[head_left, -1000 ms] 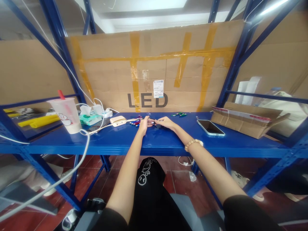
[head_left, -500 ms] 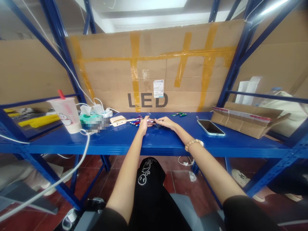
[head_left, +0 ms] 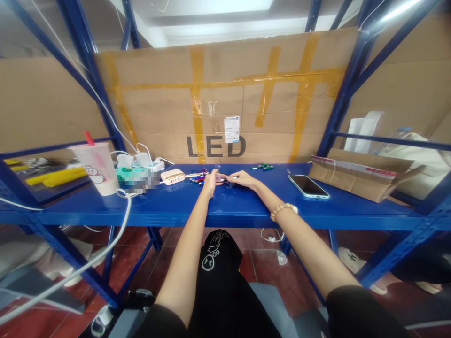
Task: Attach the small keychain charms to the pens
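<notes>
Blue steel shelf (head_left: 317, 217): both hands pinching a slim stick (head_left: 222, 179)

Its near end is gripped by the curled left hand (head_left: 210, 184), and its far part by the nearly closed right hand (head_left: 242, 178). Small coloured pens (head_left: 199, 179) are heaped just beside the left hand.

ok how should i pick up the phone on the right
Pinch the smartphone by its long edges from above, coming in with the right hand from its near-left side: it lies flat, screen up, on the blue steel shelf, so only those thin edges stand free.
</notes>
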{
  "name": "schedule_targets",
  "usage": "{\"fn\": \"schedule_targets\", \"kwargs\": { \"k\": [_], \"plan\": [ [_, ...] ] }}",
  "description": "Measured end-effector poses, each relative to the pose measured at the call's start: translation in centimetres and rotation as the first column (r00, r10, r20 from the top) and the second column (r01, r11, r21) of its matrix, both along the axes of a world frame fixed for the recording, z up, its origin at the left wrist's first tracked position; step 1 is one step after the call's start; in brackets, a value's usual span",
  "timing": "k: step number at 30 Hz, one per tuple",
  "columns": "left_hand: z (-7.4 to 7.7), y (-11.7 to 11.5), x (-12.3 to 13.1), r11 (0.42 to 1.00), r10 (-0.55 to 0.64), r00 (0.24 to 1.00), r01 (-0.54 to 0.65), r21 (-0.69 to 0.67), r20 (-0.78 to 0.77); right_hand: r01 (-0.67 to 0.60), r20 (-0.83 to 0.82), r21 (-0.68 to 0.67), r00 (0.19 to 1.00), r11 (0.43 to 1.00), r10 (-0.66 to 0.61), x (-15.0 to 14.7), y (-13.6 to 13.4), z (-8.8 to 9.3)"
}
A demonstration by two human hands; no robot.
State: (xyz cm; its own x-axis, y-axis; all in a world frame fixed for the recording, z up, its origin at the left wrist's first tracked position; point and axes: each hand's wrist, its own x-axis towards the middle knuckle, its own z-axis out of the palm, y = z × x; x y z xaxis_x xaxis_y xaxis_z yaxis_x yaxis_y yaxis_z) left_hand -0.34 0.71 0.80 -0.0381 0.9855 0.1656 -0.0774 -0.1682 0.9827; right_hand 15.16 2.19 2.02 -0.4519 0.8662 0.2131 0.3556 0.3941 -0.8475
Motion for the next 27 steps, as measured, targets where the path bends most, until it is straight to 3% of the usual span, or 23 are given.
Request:
{"fn": "schedule_targets", "kwargs": {
  "k": [27],
  "plan": [
    [0.01, -0.03, 0.00, 1.000, 0.015, 1.000, -0.015, 0.001, -0.018, -0.010, 0.003, 0.005, 1.000, 1.000, 0.010, 0.09, 0.01, -0.11]
  ]
}}
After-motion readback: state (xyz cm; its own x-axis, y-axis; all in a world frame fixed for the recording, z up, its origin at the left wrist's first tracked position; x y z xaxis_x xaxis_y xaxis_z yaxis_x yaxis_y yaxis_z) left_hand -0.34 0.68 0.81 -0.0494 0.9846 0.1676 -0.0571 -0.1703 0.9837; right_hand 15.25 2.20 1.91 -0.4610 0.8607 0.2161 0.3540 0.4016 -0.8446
